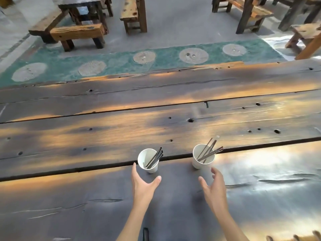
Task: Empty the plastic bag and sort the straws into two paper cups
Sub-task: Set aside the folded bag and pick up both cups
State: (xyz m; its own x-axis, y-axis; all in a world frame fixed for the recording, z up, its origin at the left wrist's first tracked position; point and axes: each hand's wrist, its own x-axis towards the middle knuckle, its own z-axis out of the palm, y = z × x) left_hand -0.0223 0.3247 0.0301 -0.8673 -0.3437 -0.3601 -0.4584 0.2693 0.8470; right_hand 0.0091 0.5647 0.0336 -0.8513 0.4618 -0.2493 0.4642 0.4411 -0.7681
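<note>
Plank table (104, 129) dark, sunlit patches; wooden benches (76, 33) on concrete beyond.

Bare dark wooden plank desk (104, 197) lies open all around the left white paper cup (148, 160); only the right white paper cup (202, 156) stands nearby, a clear gap between.

Matt white paper cups (148, 160) stand on a dark, glossy, cracked wooden table (104, 129) with knot holes

Both bare forearms reach forward, side by side. The left hand (143, 182) and the right hand (213, 186) are spread wide, fingers apart, gripping nothing.
</note>
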